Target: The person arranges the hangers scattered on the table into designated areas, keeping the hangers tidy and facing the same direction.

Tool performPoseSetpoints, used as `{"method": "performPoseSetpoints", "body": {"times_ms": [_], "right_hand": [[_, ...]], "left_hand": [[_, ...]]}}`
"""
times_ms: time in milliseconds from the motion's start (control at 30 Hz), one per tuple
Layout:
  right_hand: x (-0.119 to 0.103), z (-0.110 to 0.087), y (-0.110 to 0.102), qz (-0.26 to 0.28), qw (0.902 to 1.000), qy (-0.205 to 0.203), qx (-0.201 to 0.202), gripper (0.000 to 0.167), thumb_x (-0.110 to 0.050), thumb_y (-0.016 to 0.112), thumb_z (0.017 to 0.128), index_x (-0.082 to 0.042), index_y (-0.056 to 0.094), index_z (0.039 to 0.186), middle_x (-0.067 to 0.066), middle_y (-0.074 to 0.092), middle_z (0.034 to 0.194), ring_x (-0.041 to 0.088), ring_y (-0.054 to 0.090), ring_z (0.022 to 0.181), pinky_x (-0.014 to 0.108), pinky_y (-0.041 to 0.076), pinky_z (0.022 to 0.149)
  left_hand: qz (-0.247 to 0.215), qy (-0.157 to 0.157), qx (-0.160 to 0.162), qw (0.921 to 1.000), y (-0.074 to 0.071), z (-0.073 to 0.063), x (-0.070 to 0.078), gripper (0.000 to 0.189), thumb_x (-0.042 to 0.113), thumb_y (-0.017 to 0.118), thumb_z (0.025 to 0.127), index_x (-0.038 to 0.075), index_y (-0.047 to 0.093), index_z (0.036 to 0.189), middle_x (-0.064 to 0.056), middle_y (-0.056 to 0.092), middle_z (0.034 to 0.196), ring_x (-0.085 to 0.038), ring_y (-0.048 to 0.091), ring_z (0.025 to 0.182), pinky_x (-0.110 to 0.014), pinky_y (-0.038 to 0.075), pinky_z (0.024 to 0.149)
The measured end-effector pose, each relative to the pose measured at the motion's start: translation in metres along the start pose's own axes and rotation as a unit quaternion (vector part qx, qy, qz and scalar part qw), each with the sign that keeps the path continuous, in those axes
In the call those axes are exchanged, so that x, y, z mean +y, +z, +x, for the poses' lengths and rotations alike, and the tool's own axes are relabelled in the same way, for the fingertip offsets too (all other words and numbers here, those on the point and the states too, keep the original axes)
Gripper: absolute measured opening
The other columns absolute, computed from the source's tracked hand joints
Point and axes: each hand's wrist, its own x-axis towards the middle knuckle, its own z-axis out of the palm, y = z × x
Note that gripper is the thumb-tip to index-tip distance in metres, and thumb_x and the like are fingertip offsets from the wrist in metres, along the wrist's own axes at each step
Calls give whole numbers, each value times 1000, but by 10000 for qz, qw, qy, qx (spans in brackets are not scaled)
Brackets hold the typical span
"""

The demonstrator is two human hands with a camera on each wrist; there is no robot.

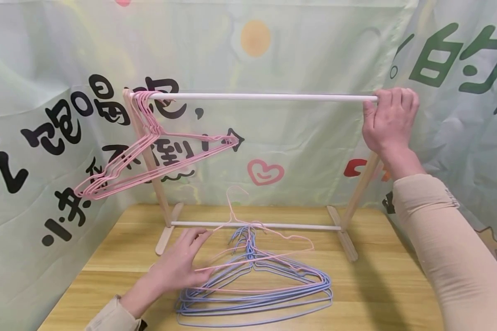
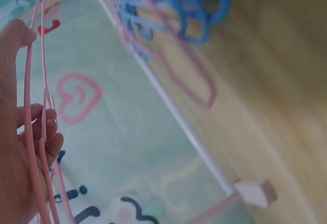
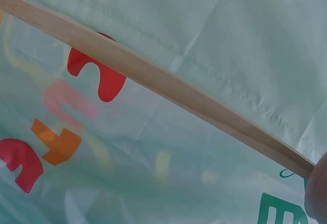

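My left hand holds a thin pink wire hanger by its left end, tilted with its hook pointing up. In the left wrist view, the pink wires run between my thumb and curled fingers. Beneath that hanger lies a pile of blue hangers on the table, with another pink hanger on top of them. My right hand grips the top right corner of a rack, where the white rail meets the wooden upright. Several pink hangers hang bunched at the rail's left end.
The rack's wooden feet stand on the wood-grain table, joined by a low white bar behind the blue pile. A printed pale green cloth closes off the back and both sides.
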Motion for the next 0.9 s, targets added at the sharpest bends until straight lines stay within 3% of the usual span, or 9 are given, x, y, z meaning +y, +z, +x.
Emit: {"method": "performPoseSetpoints", "body": {"times_ms": [233,367,700,900], "right_hand": [[-1,-1,0,-20,9999,14,-135,58,-46,29,108,7,48,121,28,42,113,47,31,118,56,14,116],[0,-1,0,-7,10000,0,-96,57,-46,30,108,7,48,121,27,42,113,47,31,118,56,14,116],[0,-1,-2,-13,9999,27,-114,56,-45,29,108,6,48,121,28,42,112,47,31,118,56,14,116],[0,-1,-1,19,10000,-21,-46,56,-45,30,108,6,49,121,27,43,112,47,31,118,56,14,116]], "left_hand": [[382,316,628,9968,-21,15,-11,92,34,93,61,-5,59,136,-17,59,125,-31,58,106,-46,54,84],[503,431,790,9947,-36,24,-18,92,32,92,61,-6,58,137,-18,59,125,-33,57,105,-47,54,84],[769,494,920,9916,-70,37,-28,93,32,90,67,-8,54,142,-25,57,128,-40,55,106,-49,51,83],[890,630,1462,9832,-89,48,-33,89,32,82,72,-9,52,145,-30,57,128,-44,54,104,-54,48,85]]}}
